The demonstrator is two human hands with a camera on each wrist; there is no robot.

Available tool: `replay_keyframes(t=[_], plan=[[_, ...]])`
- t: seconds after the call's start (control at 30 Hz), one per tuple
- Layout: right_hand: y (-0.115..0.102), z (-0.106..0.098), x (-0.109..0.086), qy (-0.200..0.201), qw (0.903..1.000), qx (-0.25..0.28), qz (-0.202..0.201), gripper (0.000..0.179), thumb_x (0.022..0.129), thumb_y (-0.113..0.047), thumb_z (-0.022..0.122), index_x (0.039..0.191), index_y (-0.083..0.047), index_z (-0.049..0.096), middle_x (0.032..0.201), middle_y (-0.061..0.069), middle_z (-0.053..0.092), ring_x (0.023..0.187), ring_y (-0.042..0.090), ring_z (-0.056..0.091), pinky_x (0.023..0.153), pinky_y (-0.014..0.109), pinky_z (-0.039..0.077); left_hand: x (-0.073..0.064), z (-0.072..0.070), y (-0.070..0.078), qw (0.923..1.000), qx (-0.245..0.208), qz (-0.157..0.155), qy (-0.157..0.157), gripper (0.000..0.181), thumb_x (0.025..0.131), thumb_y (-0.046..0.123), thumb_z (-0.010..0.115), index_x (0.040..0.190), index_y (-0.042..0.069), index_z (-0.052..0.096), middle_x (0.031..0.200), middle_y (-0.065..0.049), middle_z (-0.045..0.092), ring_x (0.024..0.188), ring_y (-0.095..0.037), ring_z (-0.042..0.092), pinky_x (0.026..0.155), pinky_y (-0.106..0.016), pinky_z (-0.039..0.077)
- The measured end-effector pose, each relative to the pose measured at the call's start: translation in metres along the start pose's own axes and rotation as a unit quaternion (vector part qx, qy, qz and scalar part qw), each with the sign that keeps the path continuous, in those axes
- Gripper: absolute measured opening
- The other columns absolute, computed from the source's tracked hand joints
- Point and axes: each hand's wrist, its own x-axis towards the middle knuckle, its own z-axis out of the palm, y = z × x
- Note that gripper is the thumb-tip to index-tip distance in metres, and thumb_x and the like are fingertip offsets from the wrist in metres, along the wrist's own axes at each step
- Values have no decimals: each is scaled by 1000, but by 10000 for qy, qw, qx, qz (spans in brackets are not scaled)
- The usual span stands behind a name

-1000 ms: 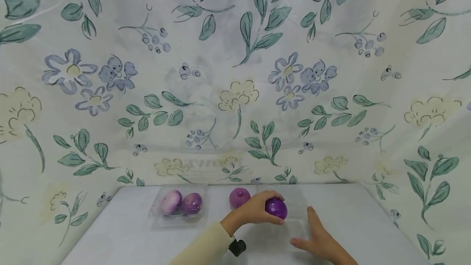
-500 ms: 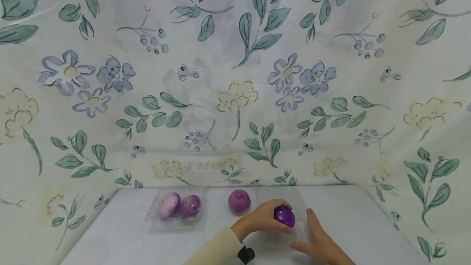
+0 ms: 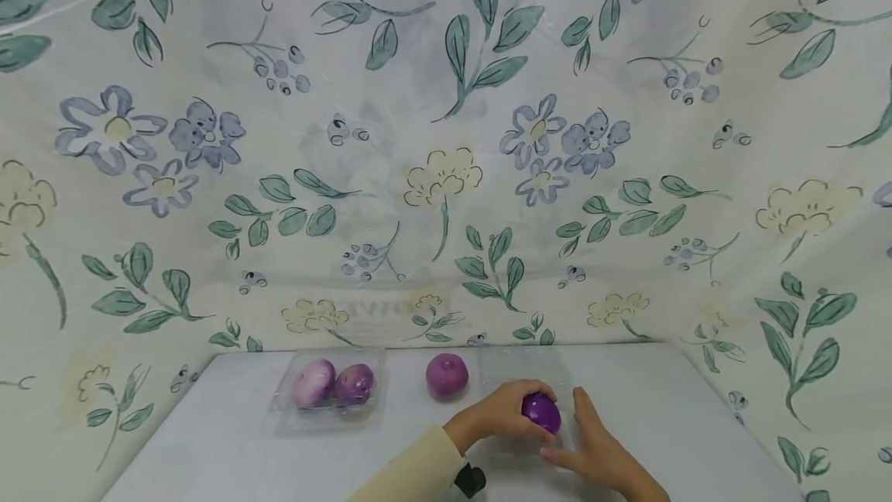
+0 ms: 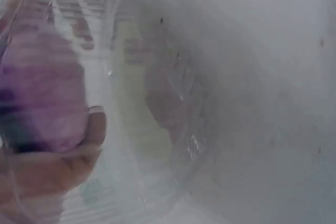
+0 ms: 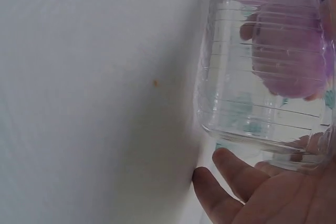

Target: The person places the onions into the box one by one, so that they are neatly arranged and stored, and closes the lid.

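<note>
A shiny purple onion [image 3: 541, 413] is gripped by my left hand [image 3: 498, 410], thumb at the near side and fingers at the far side. It is at an open clear plastic container [image 3: 519, 365] on the right; whether it touches the bottom cannot be told. At the container's right side, my right hand [image 3: 602, 452] has its thumb spread from fairly straight fingers. In the right wrist view, the right fingers [image 5: 241, 174] lie against the end of the ribbed container [image 5: 231, 103], with the onion [image 5: 289, 51] seen through its wall. The left wrist view is blurred.
Another purple onion [image 3: 447, 376] stands on the white table [image 3: 230, 440], left of the container. Farther left, a second clear container [image 3: 293, 409] holds two purple onions [image 3: 334, 384]. A floral cloth [image 3: 446, 130] hangs behind the table.
My left hand has moved right and slightly toward me with the onion, uncovering the loose onion behind it. The right hand has stayed nearly in place. The head view has shifted slightly.
</note>
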Motion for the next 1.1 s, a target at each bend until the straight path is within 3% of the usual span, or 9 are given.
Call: replay_keyframes(t=[0.13, 0.3, 0.43, 0.6, 0.83, 1.1], plan=[[-1, -1, -1, -63, 10000, -1, -14, 121, 82, -36, 80, 149, 19, -4, 157, 40, -5, 146, 53, -2, 117, 62, 7, 2, 3, 0, 9997, -164, -142, -81, 49, 76, 21, 84, 120, 15, 64, 116, 8, 64, 101, -3, 58, 87, -24, 52], [0, -1, -2, -48, 10000, -21, -31, 119, 82, -37, 80, 149, 19, -2, 157, 41, -3, 146, 53, 3, 117, 62, 9, 4, 6, -3, 9994, -198, -157, -222, 53, 74, 21, 87, 122, 18, 64, 118, 11, 63, 102, 0, 58, 87, -22, 52], [2, -1, -1, -63, 10000, -26, 15, 120, 83, -40, 79, 149, 18, -2, 157, 40, -4, 146, 53, 4, 117, 62, 11, 7, 9, -7, 9997, -151, -70, -201, 60, 75, 23, 86, 129, 16, 61, 124, 10, 62, 107, 0, 57, 89, -21, 52], [2, -3, -1, -88, 9999, -31, 69, 120, 83, -40, 79, 150, 18, -3, 157, 40, -4, 146, 52, 3, 117, 63, 11, 9, 10, -8, 9995, 242, 169, -125, 68, 76, 29, 86, 135, 13, 57, 131, 5, 61, 115, -3, 55, 93, -20, 49], [-3, -6, 2, -119, 9996, -48, 232, 121, 83, -44, 78, 151, 14, -4, 158, 38, -5, 146, 53, 7, 116, 63, 13, 7, 6, -3, 9967, 695, 355, -203, 68, 79, 22, 84, 140, 16, 55, 141, 1, 58, 125, -9, 54, 99, -23, 48], [0, -2, -3, -90, 9996, 180, 181, 122, 82, -40, 80, 151, 14, -4, 159, 37, -5, 146, 52, 11, 117, 62, 14, 5, 8, -7, 9979, 373, 491, -212, 61, 76, 17, 85, 132, 13, 59, 133, 1, 62, 119, -3, 55, 98, -19, 46]])
